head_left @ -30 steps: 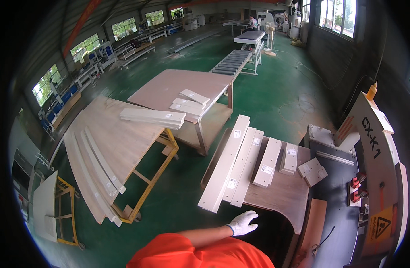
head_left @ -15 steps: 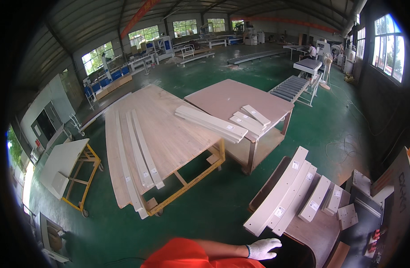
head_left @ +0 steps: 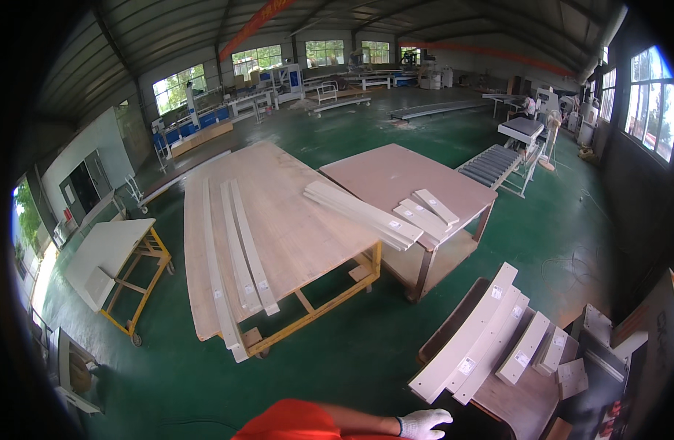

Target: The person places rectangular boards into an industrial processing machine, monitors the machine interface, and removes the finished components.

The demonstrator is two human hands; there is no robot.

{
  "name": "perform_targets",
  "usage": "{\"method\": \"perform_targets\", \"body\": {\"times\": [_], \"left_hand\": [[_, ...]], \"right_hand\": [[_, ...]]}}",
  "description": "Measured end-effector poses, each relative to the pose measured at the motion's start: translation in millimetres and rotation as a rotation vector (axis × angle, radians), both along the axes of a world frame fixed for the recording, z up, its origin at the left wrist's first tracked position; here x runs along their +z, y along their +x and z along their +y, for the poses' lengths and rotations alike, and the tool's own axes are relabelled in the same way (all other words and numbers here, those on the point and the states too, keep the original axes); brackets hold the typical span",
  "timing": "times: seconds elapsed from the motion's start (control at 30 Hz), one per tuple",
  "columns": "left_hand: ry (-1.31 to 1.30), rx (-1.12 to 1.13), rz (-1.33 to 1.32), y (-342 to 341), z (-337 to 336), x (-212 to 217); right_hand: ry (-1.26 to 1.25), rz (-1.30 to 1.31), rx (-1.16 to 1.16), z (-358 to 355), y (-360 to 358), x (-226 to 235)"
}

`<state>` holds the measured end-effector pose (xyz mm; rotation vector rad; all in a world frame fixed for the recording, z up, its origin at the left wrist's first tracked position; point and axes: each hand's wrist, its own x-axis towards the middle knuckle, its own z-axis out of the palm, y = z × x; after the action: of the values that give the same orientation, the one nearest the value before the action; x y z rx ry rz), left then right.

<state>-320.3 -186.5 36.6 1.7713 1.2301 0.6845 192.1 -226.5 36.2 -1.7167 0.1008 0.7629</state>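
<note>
I see one gloved hand (head_left: 423, 423), which side unclear, fingers loosely spread, grip on nothing, just short of the long white panels (head_left: 469, 337) stacked side by side on the brown table (head_left: 528, 400), ends overhanging for easy pickup.

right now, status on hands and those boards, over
One gloved hand low in view, open, holding nothing; which hand, unclear. Nearest: long white boards stacked on brown table, untouched. Gap between hand and boards, nothing in it.
</note>
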Motion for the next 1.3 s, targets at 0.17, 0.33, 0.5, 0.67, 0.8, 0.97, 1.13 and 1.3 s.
{"method": "perform_targets", "body": {"times": [0.17,0.33,0.5,0.67,0.8,0.97,1.13,1.3], "left_hand": [[0.181,0.025,-0.060,9,0,-28],[0.147,-0.035,-0.054,19,6,-20],[0.218,-0.078,-0.074,38,8,-12],[0.187,-0.088,-0.033,66,3,8],[0.203,-0.130,-0.066,105,13,12],[0.175,-0.313,-0.011,166,38,8],[0.155,-0.425,-0.004,233,43,18],[0.151,-0.587,-0.043,317,77,20]], "right_hand": [[0.144,0.086,-0.053,5,-20,21],[0.458,-0.028,0.328,-1,23,-26],[0.449,0.055,0.214,0,43,-45],[-0.087,0.141,0.189,-6,0,41],[-0.636,-0.654,0.477,-22,68,-59],[-0.162,-0.056,0.363,-13,45,-21],[-0.098,-0.174,0.481,-31,22,-6],[-0.091,-0.232,0.102,-105,88,-81]]}}
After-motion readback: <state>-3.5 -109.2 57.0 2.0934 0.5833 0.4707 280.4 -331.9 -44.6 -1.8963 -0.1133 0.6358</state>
